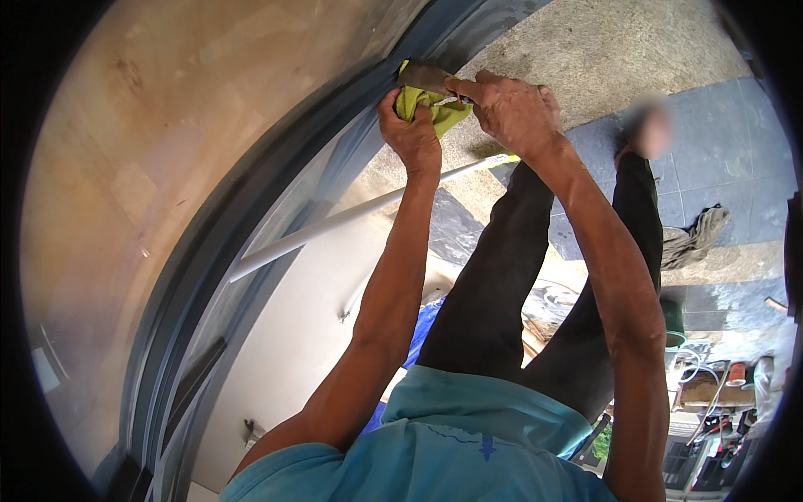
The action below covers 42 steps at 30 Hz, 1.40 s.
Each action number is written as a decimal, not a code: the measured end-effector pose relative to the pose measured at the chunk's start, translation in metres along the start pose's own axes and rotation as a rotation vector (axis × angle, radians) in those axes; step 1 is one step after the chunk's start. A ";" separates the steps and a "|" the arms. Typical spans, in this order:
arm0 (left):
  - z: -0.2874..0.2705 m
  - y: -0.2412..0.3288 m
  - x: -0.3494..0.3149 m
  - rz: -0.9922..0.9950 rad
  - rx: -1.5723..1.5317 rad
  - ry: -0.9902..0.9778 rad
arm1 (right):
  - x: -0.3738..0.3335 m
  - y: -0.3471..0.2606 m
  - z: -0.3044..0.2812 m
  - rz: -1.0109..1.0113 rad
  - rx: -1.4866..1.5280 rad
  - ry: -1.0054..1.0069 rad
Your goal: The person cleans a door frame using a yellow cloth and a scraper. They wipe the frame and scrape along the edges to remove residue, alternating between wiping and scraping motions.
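One yellow-green cloth (450, 118) and one flat scraper (423, 79), held beside the dark frame (215, 230)
Head view: left hand (413, 140) pinches the cloth, probably soft and light; right hand's (519, 113) fingers curl round the stiff-looking scraper's handle, likely its best hold

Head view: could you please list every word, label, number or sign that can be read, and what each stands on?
No text can be read.
Blue shirt: dark blue print, no legible words.
Yellow-green cloth in the left hand: no lettering visible.
Reddish object at right: too small to tell.
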State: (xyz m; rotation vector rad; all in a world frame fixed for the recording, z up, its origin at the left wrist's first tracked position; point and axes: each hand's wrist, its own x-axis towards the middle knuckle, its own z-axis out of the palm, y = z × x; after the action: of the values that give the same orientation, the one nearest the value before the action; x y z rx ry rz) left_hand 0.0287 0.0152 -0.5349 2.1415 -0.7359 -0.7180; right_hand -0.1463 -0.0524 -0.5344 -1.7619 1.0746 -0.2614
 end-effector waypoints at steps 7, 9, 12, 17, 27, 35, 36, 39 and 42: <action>0.006 -0.002 -0.001 -0.084 -0.142 0.006 | 0.020 0.018 0.014 -0.122 -0.298 0.001; 0.006 -0.002 -0.002 -0.130 -0.205 0.012 | 0.025 0.022 0.010 -0.181 -0.316 -0.008; 0.006 -0.001 -0.003 -0.179 -0.249 0.032 | 0.030 0.019 0.005 -0.212 -0.322 -0.057; 0.001 -0.002 0.004 -0.224 -0.270 0.034 | 0.026 0.018 -0.005 -0.153 -0.163 -0.011; 0.016 0.004 0.011 -0.308 -0.402 0.084 | 0.012 0.023 -0.006 -0.140 -0.024 0.056; 0.021 0.003 0.009 -0.262 -0.426 0.124 | 0.031 0.018 -0.005 -0.148 -0.133 0.015; 0.021 0.002 0.009 -0.262 -0.439 0.125 | 0.033 0.016 -0.007 -0.123 -0.150 -0.020; 0.021 -0.001 0.010 -0.263 -0.458 0.116 | 0.040 0.014 -0.009 -0.090 -0.134 -0.067; 0.019 0.000 0.009 -0.277 -0.475 0.075 | 0.042 0.019 -0.002 -0.144 -0.144 -0.028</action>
State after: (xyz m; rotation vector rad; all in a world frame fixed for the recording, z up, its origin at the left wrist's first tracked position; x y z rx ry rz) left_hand 0.0215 -0.0003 -0.5478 1.8303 -0.1971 -0.8538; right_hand -0.1335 -0.0869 -0.5616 -1.9699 0.9683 -0.2519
